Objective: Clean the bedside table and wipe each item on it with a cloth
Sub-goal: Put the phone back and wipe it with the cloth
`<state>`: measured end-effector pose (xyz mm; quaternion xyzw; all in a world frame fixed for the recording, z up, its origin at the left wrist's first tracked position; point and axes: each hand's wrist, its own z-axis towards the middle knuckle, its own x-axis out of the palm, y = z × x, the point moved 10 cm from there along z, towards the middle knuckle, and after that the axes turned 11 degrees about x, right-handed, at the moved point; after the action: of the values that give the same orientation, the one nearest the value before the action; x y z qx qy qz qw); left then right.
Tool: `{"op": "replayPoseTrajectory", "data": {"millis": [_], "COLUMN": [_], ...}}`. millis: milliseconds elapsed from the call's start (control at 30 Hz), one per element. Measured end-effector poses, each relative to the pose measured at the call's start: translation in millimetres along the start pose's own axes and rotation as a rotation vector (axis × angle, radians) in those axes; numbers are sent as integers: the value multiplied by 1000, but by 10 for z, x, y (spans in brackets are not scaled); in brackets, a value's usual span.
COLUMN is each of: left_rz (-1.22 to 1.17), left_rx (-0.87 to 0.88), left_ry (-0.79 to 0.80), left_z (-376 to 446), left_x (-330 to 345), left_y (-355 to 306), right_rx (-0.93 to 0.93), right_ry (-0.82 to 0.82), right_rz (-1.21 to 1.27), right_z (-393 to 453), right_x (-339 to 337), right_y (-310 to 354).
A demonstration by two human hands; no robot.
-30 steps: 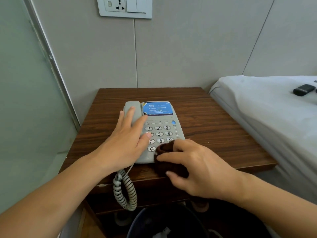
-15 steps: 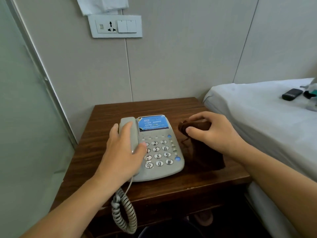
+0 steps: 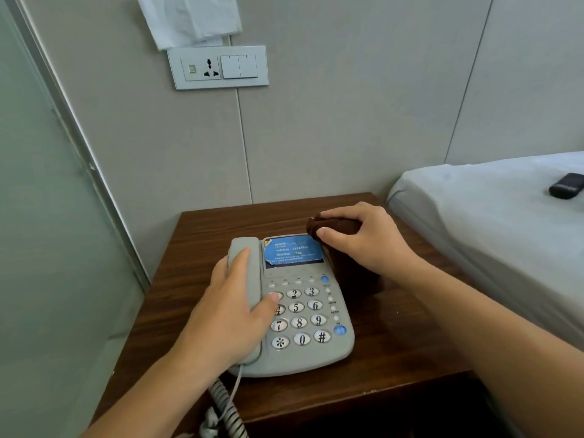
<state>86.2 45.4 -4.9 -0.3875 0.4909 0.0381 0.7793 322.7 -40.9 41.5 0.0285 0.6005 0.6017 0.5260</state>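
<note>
A grey desk telephone (image 3: 303, 314) with a blue label above its keypad sits on the dark wooden bedside table (image 3: 395, 343). My left hand (image 3: 234, 311) lies over the handset on the phone's left side, fingers along it and thumb on the keypad. My right hand (image 3: 369, 238) grips a bunched dark brown cloth (image 3: 335, 227) at the phone's top right corner, touching the edge of the blue label. The rest of the cloth hangs down beside the phone onto the table.
The phone's coiled cord (image 3: 221, 409) drops over the table's front edge. A bed with a white sheet (image 3: 493, 222) stands at the right, with a black remote (image 3: 565, 185) on it. A wall socket panel (image 3: 218, 67) and a frosted glass partition (image 3: 47, 248) are behind and left.
My right hand has carried the cloth from the phone's front edge along its right side up to the top right corner. My left hand stays on the handset.
</note>
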Motion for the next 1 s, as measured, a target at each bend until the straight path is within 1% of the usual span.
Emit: {"op": "replayPoseTrajectory", "data": {"millis": [100, 167, 267, 300, 333, 400, 500, 567, 667, 733, 767, 800, 833, 933, 1000], "left_rz": [-15, 11, 63, 76, 85, 95, 108, 112, 116, 121, 123, 125, 127, 121, 113], "left_rx": [30, 45, 53, 56, 61, 75, 86, 81, 69, 61, 63, 66, 73, 78, 61], "left_ry": [-9, -13, -41, -50, -58, -61, -56, -54, -54, -46, -42, -37, -35, -35, -40], "left_z": [-5, -6, -7, -5, -2, -6, -16, -17, -16, -12, -10, -8, -8, -14, -18], "left_x": [-3, 4, -7, -14, -21, -22, -21, -28, -37, -27, -24, -20, -21, -15, -9], "left_y": [4, 5, 2, 0, -6, -20, -37, -42, -50, -48, -47, -46, -47, -42, -37], "right_rx": [-46, -87, -151, -147, -151, -150, -43, -24, -219, -311, -309, -286, -259, -173, -71], "right_ry": [-3, 32, 227, 277, 290, 242, 147, 142, 104, 185, 227, 242, 223, 118, 138], "right_rz": [-36, -85, -203, -209, -215, -262, -363, -322, -215, -230, -263, -291, -313, -381, -334], "right_z": [65, 97, -11, -42, -38, 74, 298, 310, 157, 41, 22, 31, 66, 140, 140], "right_x": [-27, 41, 418, 501, 517, 428, 197, 122, 88, 232, 310, 342, 320, 160, 125], "right_y": [93, 128, 93, 57, 39, -12, -198, -241, 65, 172, 152, 110, 73, 36, -32]}}
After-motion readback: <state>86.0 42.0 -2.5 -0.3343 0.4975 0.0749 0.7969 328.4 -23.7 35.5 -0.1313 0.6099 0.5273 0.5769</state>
